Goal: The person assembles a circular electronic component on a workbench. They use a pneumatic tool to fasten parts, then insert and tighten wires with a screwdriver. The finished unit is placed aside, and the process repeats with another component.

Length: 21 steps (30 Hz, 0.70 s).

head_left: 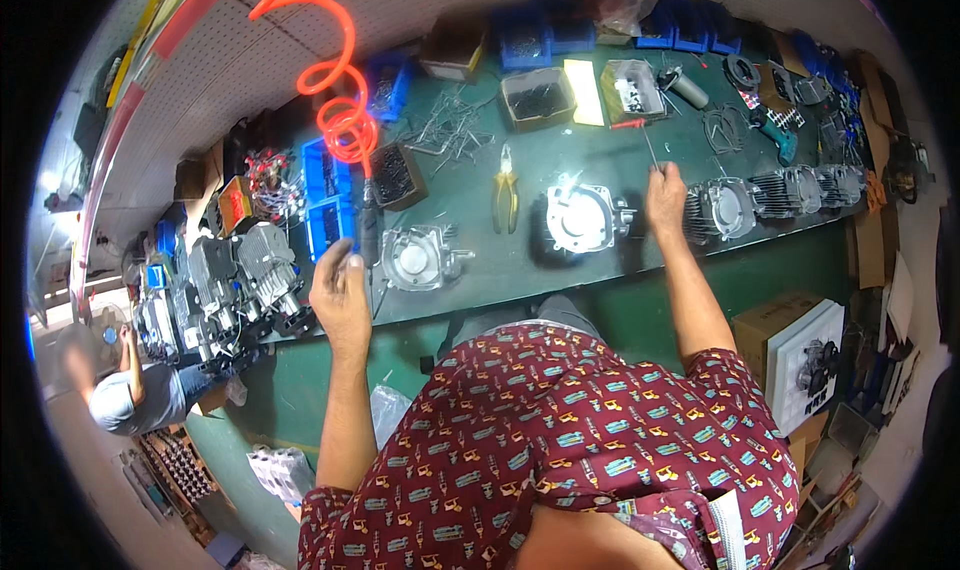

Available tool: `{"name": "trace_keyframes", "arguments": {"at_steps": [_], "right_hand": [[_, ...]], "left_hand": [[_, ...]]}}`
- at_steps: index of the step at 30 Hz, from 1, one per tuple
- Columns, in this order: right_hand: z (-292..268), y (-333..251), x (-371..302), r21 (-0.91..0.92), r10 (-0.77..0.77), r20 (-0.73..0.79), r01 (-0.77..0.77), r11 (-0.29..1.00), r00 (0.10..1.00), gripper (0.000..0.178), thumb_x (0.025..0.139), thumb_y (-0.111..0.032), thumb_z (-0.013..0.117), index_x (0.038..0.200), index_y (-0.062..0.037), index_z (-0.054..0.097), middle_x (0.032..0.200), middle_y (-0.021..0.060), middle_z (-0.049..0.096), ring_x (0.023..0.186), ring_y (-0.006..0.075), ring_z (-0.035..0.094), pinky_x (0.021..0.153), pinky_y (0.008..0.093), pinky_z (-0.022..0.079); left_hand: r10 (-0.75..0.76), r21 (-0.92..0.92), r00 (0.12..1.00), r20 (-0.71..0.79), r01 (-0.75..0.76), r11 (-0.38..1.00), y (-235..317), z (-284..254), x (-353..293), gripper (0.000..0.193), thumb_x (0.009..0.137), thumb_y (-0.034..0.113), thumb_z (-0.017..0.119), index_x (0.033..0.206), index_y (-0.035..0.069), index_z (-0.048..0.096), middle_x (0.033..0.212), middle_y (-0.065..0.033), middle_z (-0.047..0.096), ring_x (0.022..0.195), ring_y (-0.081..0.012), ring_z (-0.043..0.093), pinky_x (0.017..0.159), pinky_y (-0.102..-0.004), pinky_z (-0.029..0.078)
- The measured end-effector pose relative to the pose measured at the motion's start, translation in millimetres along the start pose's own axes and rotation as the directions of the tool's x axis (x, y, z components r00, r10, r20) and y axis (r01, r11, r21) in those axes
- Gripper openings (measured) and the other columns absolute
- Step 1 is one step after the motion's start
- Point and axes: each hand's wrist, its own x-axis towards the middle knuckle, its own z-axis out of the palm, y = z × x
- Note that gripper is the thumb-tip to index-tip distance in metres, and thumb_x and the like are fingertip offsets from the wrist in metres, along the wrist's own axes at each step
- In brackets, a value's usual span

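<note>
My left hand [340,292] is raised at the front edge of the green workbench [560,160]. Its fingertips sit against the lower end of a dark air tool [369,225] hanging from an orange coiled hose [335,110]; whether it grips the tool is unclear. Just right of it lies a silver finned engine cylinder [420,257]. My right hand [665,198] pinches the tip end of a red-handled screwdriver [640,135], which points away from me. Between my hands lies a second cylinder [580,218] with its round bore facing up.
Yellow-handled pliers [505,200] lie between the two cylinders. More cylinders [770,195] line the bench to the right. Open boxes [537,98] and blue bins [328,200] of small parts stand behind. Assembled engines [235,275] crowd the left end, where another person [130,390] sits. Cartons [800,345] stand at right.
</note>
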Motion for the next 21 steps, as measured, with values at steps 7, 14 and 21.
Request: {"name": "trace_keyframes", "arguments": {"at_steps": [7, 14, 21], "right_hand": [[-15.0, -193.8, -70.1, 0.547, -0.664, 0.273, 0.456, 0.702, 0.696, 0.020, 0.090, -0.009, 0.063, 0.108, 0.0001, 0.067, 0.095, 0.0155, 0.069, 0.082, 0.0280, 0.069, 0.076, 0.0362, 0.054], [61.0, -232.0, -130.3, 0.679, -0.849, 0.387, 0.512, 0.527, 0.360, 0.034, 0.085, -0.017, 0.071, 0.119, -0.0099, 0.067, 0.102, 0.0120, 0.062, 0.103, 0.0332, 0.060, 0.085, 0.0433, 0.052], [113.0, -179.7, -159.5, 0.449, -0.592, 0.623, 0.387, 0.806, 0.511, 0.106, 0.069, -0.024, 0.084, 0.155, -0.0007, 0.026, 0.155, 0.0259, 0.036, 0.143, 0.0438, 0.036, 0.119, 0.0476, 0.032]], "left_hand": [[-0.041, -0.275, 0.862, 0.505, 0.206, 0.939, 68.5, 10.8, 13.2, 0.074, 0.097, 0.049, 0.064, 0.142, -0.008, 0.049, 0.141, -0.0241, 0.056, 0.131, -0.0293, 0.054, 0.114, -0.0399, 0.038], [-0.304, -0.070, 0.804, 0.510, 0.391, 0.918, 12.2, -18.8, -22.7, 0.031, 0.102, 0.027, 0.060, 0.113, 0.000, 0.069, 0.084, -0.0054, 0.071, 0.060, -0.0079, 0.057, 0.051, -0.0219, 0.045], [-0.094, 0.103, 0.937, 0.335, 0.063, 0.993, -46.2, -20.1, -46.5, 0.023, 0.094, 0.009, 0.065, 0.112, -0.005, 0.068, 0.093, -0.0073, 0.073, 0.076, -0.0126, 0.065, 0.068, -0.0290, 0.053]]}}
